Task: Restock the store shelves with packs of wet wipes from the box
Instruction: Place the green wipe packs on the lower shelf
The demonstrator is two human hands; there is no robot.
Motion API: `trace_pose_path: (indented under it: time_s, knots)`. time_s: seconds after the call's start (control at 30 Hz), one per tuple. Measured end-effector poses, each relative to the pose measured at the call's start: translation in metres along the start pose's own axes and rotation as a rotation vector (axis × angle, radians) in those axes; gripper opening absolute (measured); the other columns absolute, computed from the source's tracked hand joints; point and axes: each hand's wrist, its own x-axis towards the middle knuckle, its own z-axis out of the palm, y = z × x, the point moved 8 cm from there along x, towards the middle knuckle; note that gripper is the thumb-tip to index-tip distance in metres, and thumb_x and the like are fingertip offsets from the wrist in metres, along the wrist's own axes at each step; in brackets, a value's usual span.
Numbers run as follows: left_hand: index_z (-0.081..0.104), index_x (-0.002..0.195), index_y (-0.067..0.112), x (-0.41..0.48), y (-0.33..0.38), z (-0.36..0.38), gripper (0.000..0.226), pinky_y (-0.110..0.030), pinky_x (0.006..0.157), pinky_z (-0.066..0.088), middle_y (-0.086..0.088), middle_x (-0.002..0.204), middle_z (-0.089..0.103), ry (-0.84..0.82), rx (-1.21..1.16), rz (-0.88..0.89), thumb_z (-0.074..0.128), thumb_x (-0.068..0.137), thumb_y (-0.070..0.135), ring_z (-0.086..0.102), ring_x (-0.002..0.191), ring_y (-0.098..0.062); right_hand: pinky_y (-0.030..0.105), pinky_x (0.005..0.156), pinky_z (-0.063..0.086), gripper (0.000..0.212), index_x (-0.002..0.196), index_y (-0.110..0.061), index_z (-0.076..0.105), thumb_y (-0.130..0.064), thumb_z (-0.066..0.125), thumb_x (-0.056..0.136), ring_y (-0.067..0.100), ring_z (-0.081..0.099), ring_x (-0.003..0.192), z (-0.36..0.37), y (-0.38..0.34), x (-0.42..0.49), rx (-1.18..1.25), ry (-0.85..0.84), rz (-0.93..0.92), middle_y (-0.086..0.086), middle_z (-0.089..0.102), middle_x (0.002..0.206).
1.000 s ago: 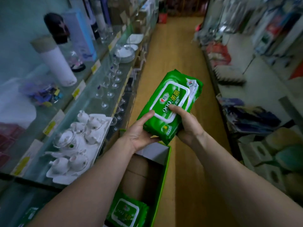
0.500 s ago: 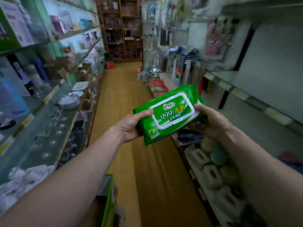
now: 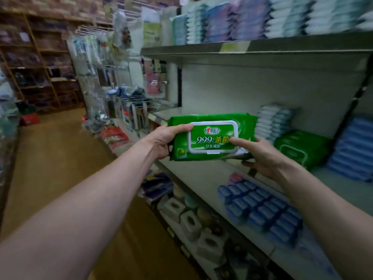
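Two bare hands hold a single pack of wet wipes level in a shop aisle, in the air before the middle shelf and near the centre of view. The left hand grips the pack's nine o'clock end, thumb lying along the upper front and fingers wrapped behind. The right hand holds the three o'clock end, thumb pressed on the lid and fingers curled underneath. The pack is bright green with its long side horizontal, printed face toward the camera. It has a white-rimmed rectangular flip lid, "99.9" in white beside yellow characters, and a small emblem at its seven o'clock corner. One second green pack lies on the shelf at three o'clock of the held one, between a pale stack behind it and a blue stack to its right. Bare shelf surface shows below and behind the held pack, left of the green one. The shelf's front edge runs from ten o'clock down to five o'clock, and the upper shelf overhangs at twelve. Wooden floor lies open at nine o'clock.
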Motion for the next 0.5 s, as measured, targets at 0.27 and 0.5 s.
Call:
trace_pose_path:
  time_s: [0.27, 0.5]
  knots:
    - [0.062, 0.116, 0.017, 0.042, 0.007, 0.155, 0.04, -0.052, 0.098, 0.044, -0.01, 0.116, 0.068, -0.313, 0.124, 0.045, 0.072, 0.079, 0.009, 0.061, 0.111, -0.028, 0.02, 0.068, 0.046, 0.024, 0.101, -0.016, 0.068, -0.018, 0.076, 0.079, 0.01, 0.064, 0.079, -0.146, 0.002, -0.036, -0.048, 0.33, -0.014, 0.002, 0.07, 0.097]
    - [0.062, 0.115, 0.016, 0.05, 0.0, 0.283, 0.042, -0.04, 0.088, 0.049, -0.005, 0.11, 0.07, -0.551, 0.212, 0.021, 0.075, 0.076, 0.007, 0.064, 0.104, -0.021, 0.039, 0.089, 0.052, 0.049, 0.118, -0.015, 0.059, -0.01, 0.08, 0.074, 0.023, 0.066, 0.097, -0.253, -0.001, -0.096, -0.078, 0.636, -0.059, 0.005, 0.068, 0.11]
